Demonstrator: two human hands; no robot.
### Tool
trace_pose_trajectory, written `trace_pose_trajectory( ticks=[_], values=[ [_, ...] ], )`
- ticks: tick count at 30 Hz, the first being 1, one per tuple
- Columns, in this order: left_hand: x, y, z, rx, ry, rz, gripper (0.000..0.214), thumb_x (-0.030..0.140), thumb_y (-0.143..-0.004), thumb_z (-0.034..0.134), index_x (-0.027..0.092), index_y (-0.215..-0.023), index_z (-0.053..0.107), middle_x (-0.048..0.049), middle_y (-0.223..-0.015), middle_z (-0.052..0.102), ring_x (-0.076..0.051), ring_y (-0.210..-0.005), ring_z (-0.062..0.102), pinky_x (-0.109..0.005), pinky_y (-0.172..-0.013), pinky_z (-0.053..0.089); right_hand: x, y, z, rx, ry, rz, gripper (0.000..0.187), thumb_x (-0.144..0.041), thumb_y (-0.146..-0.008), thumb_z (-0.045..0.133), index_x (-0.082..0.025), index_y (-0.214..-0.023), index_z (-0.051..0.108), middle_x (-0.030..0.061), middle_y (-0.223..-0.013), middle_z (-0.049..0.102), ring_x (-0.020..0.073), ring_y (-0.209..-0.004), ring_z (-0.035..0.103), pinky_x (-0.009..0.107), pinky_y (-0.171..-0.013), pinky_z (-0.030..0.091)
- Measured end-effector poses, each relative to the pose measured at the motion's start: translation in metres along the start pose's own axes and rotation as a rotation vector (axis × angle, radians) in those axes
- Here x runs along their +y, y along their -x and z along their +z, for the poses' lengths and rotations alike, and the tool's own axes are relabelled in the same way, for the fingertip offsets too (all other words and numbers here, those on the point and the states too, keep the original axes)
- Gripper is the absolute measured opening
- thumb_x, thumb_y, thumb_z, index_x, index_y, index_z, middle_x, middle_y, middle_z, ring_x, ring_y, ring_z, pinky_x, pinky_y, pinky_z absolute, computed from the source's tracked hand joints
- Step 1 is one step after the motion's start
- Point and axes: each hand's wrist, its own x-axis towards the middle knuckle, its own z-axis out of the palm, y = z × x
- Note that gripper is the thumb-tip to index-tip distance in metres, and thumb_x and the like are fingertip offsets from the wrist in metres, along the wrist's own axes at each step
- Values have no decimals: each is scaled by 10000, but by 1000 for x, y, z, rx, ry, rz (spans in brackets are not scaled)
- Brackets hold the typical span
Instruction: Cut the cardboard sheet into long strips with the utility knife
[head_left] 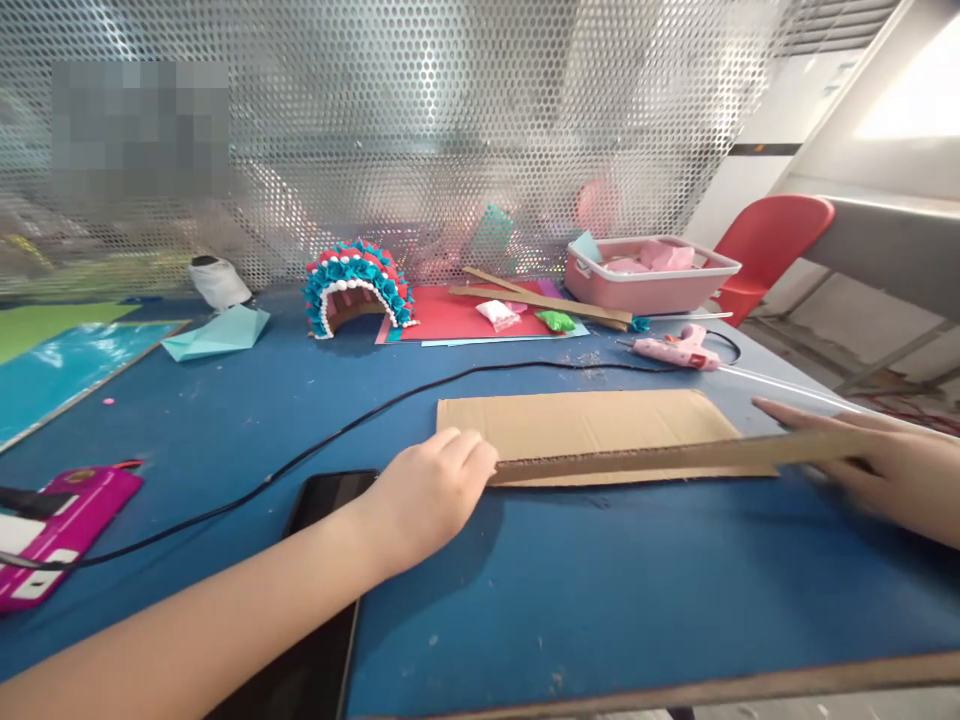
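Observation:
A long narrow cardboard strip (675,458) stands on edge along the near side of a flat cardboard sheet (592,425) on the blue table (600,590). My left hand (431,490) is closed on the strip's left end. My right hand (877,465) holds the strip's right end, with its fingers stretched along the back of it and the thumb in front. A dark phone (322,500) lies under my left forearm.
A black cable (360,420) runs across the table to a pink glue gun (671,350). Behind are a teal and red paper headpiece (356,285), red paper (465,312), a pink tray (649,272), teal folded paper (214,335), a magenta object (60,525) and a perforated metal screen (420,120).

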Motion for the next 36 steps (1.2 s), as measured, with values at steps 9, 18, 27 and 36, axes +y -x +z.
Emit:
trace_pose_trajectory(
  ticks=[9, 18, 27, 36],
  values=[
    [-6, -20, -41, 191, 383, -396, 213, 242, -965, 295, 201, -855, 473, 1, -726, 558, -151, -635, 522, -273, -594, 397, -70, -21, -29, 123, -13, -103, 505, -285, -787, 467, -194, -1273, 565, 173, -1101, 617, 326, -996, 608, 450, -874, 486],
    [-17, -21, -69, 395, 744, -633, 319, 388, -968, 309, 204, -750, 451, 37, -632, 424, -116, -572, 395, -250, -547, 316, -167, -58, -58, 320, -317, -572, 341, -365, -904, 523, -240, -1221, 530, 78, -1131, 656, 240, -1040, 587, 444, -935, 426],
    [-27, -18, -67, 458, 1162, -683, 269, 343, -934, 337, 203, -720, 420, 54, -550, 355, -99, -475, 322, -229, -472, 276, -214, -82, -51, 300, -467, -683, 433, -424, -905, 509, -222, -1287, 480, 134, -1326, 519, 278, -1257, 430, 501, -1036, 305],
    [-34, -11, -68, 246, 998, -692, 324, 360, -922, 397, 190, -647, 409, 50, -609, 367, -102, -546, 326, -218, -512, 275, -231, -87, -58, 295, -438, -727, 202, -389, -896, 544, -202, -847, 601, 48, -783, 652, 213, -848, 550, 396, -872, 346]
  ],
)
